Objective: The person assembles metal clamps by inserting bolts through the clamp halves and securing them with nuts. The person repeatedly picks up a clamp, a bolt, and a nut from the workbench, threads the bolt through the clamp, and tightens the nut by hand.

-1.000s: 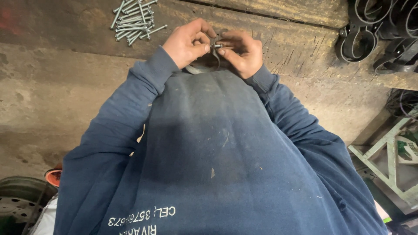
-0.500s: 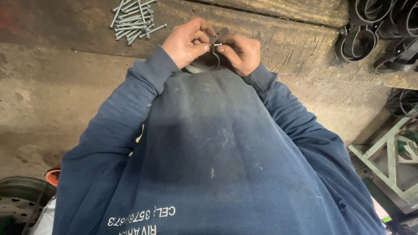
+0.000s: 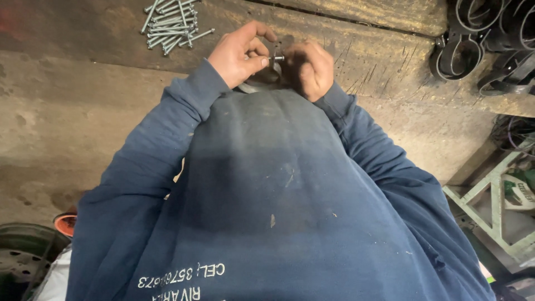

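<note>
Head camera, looking down a dusty blue sweatshirt [image 3: 267,189] to a worn wooden bench [image 3: 379,61]: a person's two bare hands meet at the near edge of the boards, just above the chest. The left hand [image 3: 237,53] curls in from the left, its thumb and forefinger pinching a small silver bolt [image 3: 277,57], whose shank shows in the narrow gap between the hands. The right hand [image 3: 308,68] is closed in a loose fist on the other end of the bolt, knuckles towards the lens. Beneath and between both hands sits a dark metal clamp [image 3: 262,83], a curved band mostly hidden by the fingers and the sweatshirt; the bolt appears to pass through it, though the view there is too blocked to be sure. Hands, bolt and clamp are held close to the body, over the bench's front edge.

At the far left of the bench lies a loose pile of screws [image 3: 170,22], long and silver, well apart from the hands. At the far right, a heap of black clamps [image 3: 485,39] rests on the boards. A pale green metal frame [image 3: 490,189] stands below the bench at right, and a dark wheel rim [image 3: 22,262] shows at the lower left corner.
</note>
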